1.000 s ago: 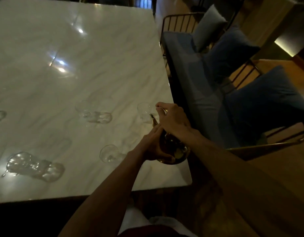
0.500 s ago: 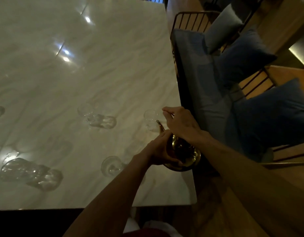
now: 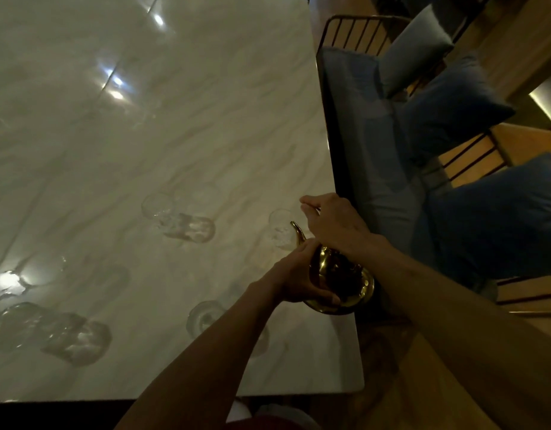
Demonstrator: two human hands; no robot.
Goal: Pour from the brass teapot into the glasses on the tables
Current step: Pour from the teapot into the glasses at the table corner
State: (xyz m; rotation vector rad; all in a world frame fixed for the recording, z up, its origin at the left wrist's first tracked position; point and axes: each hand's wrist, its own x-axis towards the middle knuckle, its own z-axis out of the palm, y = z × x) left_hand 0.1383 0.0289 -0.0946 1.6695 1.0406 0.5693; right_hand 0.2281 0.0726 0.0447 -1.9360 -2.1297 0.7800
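Head view: the pour is in hand. The brass teapot hangs over the table's right edge, spout tipped toward the nearest glass. The left hand cups its belly; the right hand is clamped near the top. Next, probably steady tilting. The pot is polished gold; no stream is discernible.

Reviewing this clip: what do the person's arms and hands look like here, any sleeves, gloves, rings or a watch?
Both forearms enter from the bottom of the view and are bare, with no sleeve edge in sight. The left hand and right hand wear no gloves. No watch or bracelet shows at either wrist, and no ring can be made out, though the light is dim and many fingers are hidden.
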